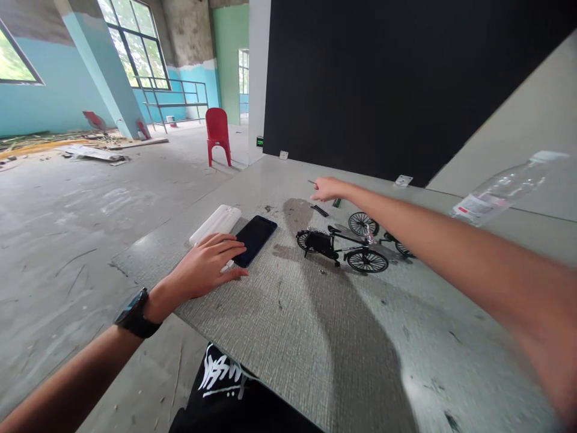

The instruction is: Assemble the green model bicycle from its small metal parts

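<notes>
My left hand [211, 263] lies flat with its fingers spread, over the near end of a dark phone [258, 237] and a white case-like object [219, 221]. My right hand [328, 188] reaches to the far part of the table, its fingers closed on a small thin dark rod [311, 181]. Nearer me stands a black model bicycle [345, 248]. Behind it, a second model bicycle [363, 224] is partly hidden by my right forearm. A short black piece [320, 210] and a small green piece [336, 203] lie below my right hand.
A clear plastic bottle [500, 189] is at the right, beyond my right arm. The grey table [288, 319] meets a black panel [360, 84] at its far edge, with metal brackets there. A red chair [217, 135] stands on the floor beyond the table.
</notes>
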Available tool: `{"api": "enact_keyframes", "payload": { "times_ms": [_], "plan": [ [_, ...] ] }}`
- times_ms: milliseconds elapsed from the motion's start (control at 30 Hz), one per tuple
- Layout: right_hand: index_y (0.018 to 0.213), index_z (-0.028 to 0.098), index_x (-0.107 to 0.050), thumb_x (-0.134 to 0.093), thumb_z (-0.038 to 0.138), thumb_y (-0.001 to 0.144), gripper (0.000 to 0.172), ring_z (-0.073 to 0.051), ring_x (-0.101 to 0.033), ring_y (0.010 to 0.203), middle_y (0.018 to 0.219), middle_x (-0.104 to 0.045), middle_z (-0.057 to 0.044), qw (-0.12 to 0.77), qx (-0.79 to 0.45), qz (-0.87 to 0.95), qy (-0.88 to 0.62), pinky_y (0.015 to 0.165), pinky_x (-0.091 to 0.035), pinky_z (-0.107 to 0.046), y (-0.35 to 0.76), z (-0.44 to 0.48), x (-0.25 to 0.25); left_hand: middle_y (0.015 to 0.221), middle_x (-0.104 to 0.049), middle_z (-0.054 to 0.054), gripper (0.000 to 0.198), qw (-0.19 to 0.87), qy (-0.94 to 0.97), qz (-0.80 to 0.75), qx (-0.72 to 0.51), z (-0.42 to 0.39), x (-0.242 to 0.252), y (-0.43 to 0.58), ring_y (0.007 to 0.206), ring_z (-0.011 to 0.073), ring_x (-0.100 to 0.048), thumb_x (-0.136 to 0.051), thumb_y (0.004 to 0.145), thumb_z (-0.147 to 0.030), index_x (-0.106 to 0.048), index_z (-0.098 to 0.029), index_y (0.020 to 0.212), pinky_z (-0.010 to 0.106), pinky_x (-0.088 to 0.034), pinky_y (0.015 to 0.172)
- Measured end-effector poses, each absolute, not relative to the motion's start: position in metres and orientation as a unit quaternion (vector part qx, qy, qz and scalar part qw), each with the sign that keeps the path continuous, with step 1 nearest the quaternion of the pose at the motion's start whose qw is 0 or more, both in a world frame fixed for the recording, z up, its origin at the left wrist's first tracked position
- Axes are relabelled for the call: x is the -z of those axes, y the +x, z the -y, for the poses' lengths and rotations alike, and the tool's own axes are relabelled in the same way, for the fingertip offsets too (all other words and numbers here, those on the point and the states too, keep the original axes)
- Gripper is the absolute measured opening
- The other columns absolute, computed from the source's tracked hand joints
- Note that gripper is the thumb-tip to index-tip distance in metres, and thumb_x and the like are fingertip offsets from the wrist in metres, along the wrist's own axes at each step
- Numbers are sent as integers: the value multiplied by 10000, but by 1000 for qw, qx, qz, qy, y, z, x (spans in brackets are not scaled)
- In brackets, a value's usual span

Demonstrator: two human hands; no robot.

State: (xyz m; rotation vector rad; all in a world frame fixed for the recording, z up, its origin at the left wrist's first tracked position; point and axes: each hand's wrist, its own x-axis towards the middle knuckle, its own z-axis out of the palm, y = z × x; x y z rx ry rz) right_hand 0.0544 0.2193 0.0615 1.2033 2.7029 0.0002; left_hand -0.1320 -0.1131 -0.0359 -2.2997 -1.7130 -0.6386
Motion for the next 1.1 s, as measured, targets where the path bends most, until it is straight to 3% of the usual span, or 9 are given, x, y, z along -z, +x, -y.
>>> {"api": "enact_keyframes", "payload": {
  "times_ms": [67, 200, 333, 433, 500, 633, 800, 1100],
  "plan": [
    [966, 27, -631, -478, 302, 989, 315, -97, -549, 718, 816, -650, -83, 51, -3, -913, 406, 712, -347, -253, 57, -216, -79, 1285, -683, 74, 466, 102, -779, 580, 215, 113, 36, -132, 1263, 259, -562, -581, 958, -534, -648, -214, 1290, 483, -467, 1077],
    [877, 167, -530, -592, 375, 949, 229, -121, -492, 677, 814, -599, -49, -166, -6, -911, 378, 637, -349, -274, 68, -181, -116, 1287, -681, 69, 456, 102, -781, 578, 216, 113, 36, -133, 1265, 257, -564, -582, 960, -528, -640, -230, 1299, 476, -469, 1075],
    [780, 232, -378, -531, 407, 983, 309, -111, -405, 606, 703, -473, 11, -265, 31, -919, 291, 596, -334, -283, 94, -103, -137, 1270, -688, 68, 438, 104, -782, 574, 219, 113, 34, -133, 1265, 258, -566, -582, 960, -527, -654, -236, 1279, 474, -464, 1079],
    [733, 250, -288, -537, 419, 971, 383, -109, -343, 530, 627, -392, 45, -270, 96, -928, 238, 526, -302, -281, 124, -42, -125, 1267, -689, 67, 409, 101, -789, 569, 209, 113, 32, -133, 1267, 253, -560, -568, 977, -499, -664, -220, 1260, 465, -454, 1088],
    [723, 255, -303, -533, 441, 969, 384, -114, -324, 487, 585, -385, 55, -211, 152, -938, 230, 481, -289, -282, 145, -10, -102, 1276, -685, 63, 399, 101, -793, 566, 201, 112, 30, -134, 1266, 251, -559, -563, 983, -486, -662, -218, 1262, 462, -456, 1084],
    [725, 249, -338, -497, 357, 993, 330, -114, -410, 508, 615, -474, 43, -137, 197, -943, 231, 483, -339, -255, 183, 26, -40, 1258, -697, 58, 421, 94, -799, 563, 192, 108, 25, -135, 1242, 252, -575, -565, 972, -523, -677, -218, 1239, 465, -463, 1070],
    [753, 244, -408, -491, 203, 977, 242, -110, -511, 540, 670, -547, 25, -158, 164, -952, 204, 517, -405, -236, 213, 36, 15, 1234, -713, 43, 419, 70, -802, 563, 187, 105, 20, -139, 1212, 236, -597, -550, 971, -546, -698, -239, 1214, 448, -474, 1053],
    [786, 247, -428, -481, 127, 942, 204, -117, -524, 556, 675, -536, 23, -201, 115, -962, 144, 528, -431, -233, 218, 33, 28, 1230, -714, 43, 400, 65, -808, 556, 185, 102, 17, -143, 1198, 237, -613, -560, 969, -536, -691, -259, 1227, 453, -486, 1045]
  ]
}}
